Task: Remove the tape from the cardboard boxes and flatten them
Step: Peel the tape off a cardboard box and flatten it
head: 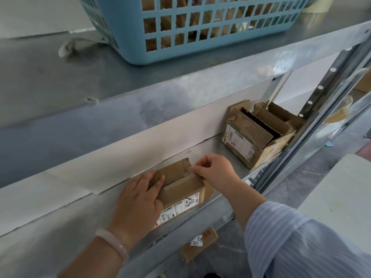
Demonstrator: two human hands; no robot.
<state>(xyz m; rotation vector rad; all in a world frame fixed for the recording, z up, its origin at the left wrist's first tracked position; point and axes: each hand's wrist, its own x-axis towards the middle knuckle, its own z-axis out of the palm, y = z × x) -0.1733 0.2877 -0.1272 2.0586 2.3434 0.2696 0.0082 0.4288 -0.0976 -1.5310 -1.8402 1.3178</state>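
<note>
Galv. metal shelf unit [60, 87] w/ blue plastic basket [160, 57] on top, grey floor [291, 183] below

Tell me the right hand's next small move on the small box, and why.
Probably peel the tan tape strip back along the top seam of the small brown cardboard box. The right hand pinches its lifted end at the flap edge, and the left hand holds the box steady on the grey metal shelf.

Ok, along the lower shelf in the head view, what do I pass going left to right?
Left hand → small box it grips → right hand, pinching the tape on that box → open box → shelf upright.
</note>
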